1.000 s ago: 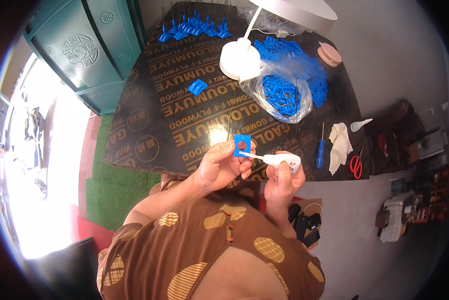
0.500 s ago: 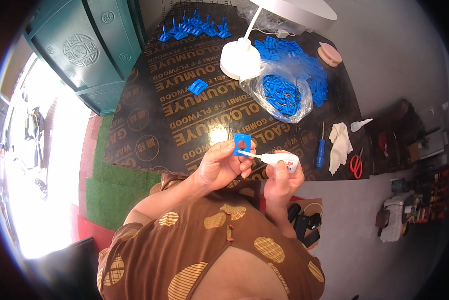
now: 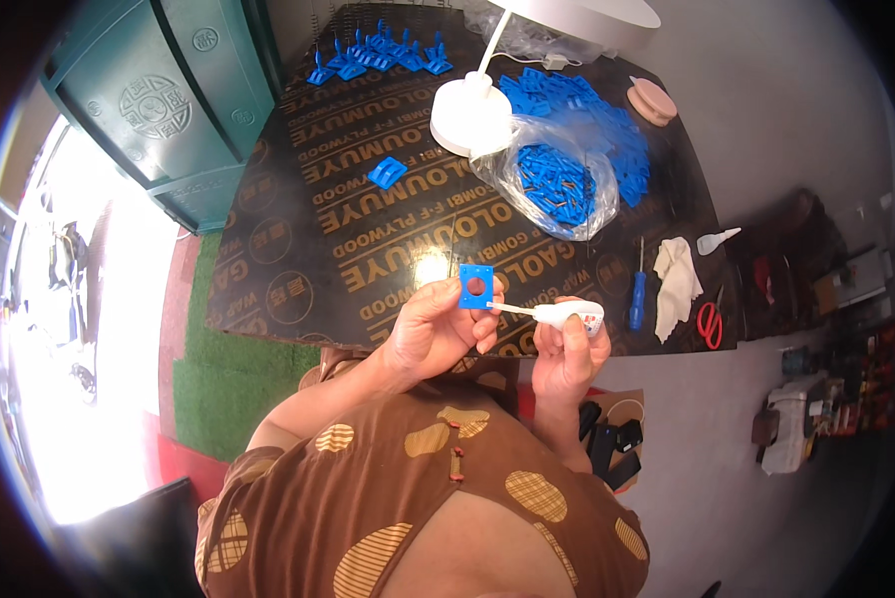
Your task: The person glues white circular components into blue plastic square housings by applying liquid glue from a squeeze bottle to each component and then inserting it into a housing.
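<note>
Above the dark surface's [image 3: 368, 229] near edge, the left hand [image 3: 433, 329] pinches a small blue square plastic plate [image 3: 475, 286]; the right hand [image 3: 562, 349] grips a white glue bottle [image 3: 567, 316], its nozzle seemingly touching the plate.

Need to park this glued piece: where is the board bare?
Bare board lies left of the lone blue part, and between it and the left hand. Crowded: lamp base, bag of blue parts, screwdriver, cloth.

Lamp base [image 3: 470, 117] on board [image 3: 298, 239], bag of parts [image 3: 557, 184] to its right.
</note>
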A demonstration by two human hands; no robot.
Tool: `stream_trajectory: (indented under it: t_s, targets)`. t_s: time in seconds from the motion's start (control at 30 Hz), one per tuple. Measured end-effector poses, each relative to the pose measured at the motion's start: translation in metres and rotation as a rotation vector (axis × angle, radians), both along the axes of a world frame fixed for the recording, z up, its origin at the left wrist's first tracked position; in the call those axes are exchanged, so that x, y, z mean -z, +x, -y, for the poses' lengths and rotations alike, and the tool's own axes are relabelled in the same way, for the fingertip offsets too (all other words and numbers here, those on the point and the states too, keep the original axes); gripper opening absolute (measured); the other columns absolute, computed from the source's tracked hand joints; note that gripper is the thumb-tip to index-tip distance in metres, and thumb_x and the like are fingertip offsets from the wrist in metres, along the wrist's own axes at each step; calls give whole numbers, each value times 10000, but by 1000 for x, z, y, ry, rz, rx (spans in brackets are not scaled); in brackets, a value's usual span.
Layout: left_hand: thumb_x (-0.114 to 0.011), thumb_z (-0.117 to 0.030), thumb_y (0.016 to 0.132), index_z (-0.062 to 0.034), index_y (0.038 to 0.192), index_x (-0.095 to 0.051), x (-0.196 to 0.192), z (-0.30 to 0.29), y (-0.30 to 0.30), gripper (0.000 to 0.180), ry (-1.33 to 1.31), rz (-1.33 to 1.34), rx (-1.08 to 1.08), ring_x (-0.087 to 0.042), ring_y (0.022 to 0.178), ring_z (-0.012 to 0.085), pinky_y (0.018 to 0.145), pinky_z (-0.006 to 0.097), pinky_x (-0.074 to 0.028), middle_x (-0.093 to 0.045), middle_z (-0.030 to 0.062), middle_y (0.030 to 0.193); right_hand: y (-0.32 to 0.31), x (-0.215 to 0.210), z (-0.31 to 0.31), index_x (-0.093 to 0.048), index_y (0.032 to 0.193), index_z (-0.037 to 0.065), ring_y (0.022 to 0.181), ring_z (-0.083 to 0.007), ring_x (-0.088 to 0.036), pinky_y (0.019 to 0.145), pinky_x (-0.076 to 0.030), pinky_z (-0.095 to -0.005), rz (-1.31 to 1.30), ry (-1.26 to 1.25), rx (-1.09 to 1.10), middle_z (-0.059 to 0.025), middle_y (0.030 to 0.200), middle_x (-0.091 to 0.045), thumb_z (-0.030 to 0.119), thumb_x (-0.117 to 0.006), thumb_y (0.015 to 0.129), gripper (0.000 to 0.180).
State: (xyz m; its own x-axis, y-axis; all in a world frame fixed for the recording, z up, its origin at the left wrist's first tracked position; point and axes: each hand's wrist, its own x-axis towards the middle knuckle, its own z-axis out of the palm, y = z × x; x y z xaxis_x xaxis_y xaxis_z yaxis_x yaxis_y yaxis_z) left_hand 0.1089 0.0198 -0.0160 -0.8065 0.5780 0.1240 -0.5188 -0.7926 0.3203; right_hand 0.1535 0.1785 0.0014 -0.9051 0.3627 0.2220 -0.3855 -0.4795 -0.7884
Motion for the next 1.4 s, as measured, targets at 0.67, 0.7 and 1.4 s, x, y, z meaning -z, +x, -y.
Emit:
stream_trajectory:
  t_s: [0.67,0.7,1.4]
  targets:
    - [-607,-334,879,41,1100,-555,2,0,-1,439,17,0,6,-538,730,180,614,350,-466,-572,116,1004,-1,1,-2,-585,993,-55,499,-39,-361,434,-247,-206,-8,-6,17,-29,682,-538,100,-587,866,200]
    - [-607,-336,878,41,1100,-556,1,0,-1,440,20,-7,11,-538,731,180,614,350,-465,-572,115,1004,-1,2,-3,-585,995,-56,491,-40,-355,430,-245,-209,-15,-31,0,-29,673,-534,105,-586,868,204]
    - [-615,-338,872,37,1114,-544,0,0,-1,452,17,9,17,-531,733,184,617,347,-456,-573,120,982,-2,2,-5,-587,983,-37,524,-73,-421,439,-293,-212,-32,-92,-77,-46,679,-536,122,-599,860,202]
